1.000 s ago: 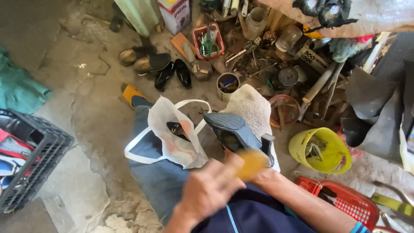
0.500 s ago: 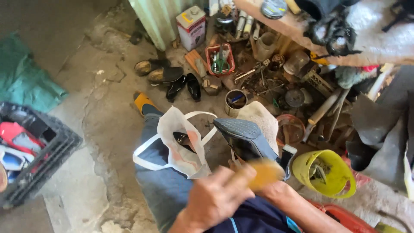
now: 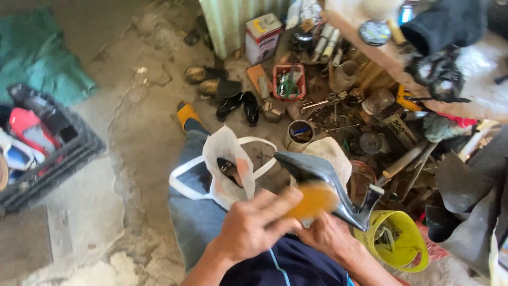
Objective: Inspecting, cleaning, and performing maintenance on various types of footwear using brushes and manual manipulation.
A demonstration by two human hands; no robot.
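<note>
I sit with a dark grey high-heeled shoe (image 3: 317, 169) over my lap, toe pointing left and heel at the lower right. My right hand (image 3: 330, 238) holds it from underneath. My left hand (image 3: 254, 225) grips an orange-yellow brush (image 3: 312, 198), blurred with motion, pressed against the shoe's side. A white plastic bag (image 3: 225, 153) with another dark shoe inside lies on my jeans-clad left leg (image 3: 196, 222), just left of the hands.
A black crate (image 3: 63, 159) of shoes stands at the left. A yellow bucket (image 3: 397, 238) sits at my right. Ahead are black shoes (image 3: 238, 105), a tin can (image 3: 299, 135), a red basket (image 3: 289, 82) of tools, scattered metal parts and a cluttered bench (image 3: 423, 47).
The view has tilted up toward the far wall and drawn closer. My left hand keeps the brush against the shoe, shifting slightly along it. The right hand stays under the shoe.
</note>
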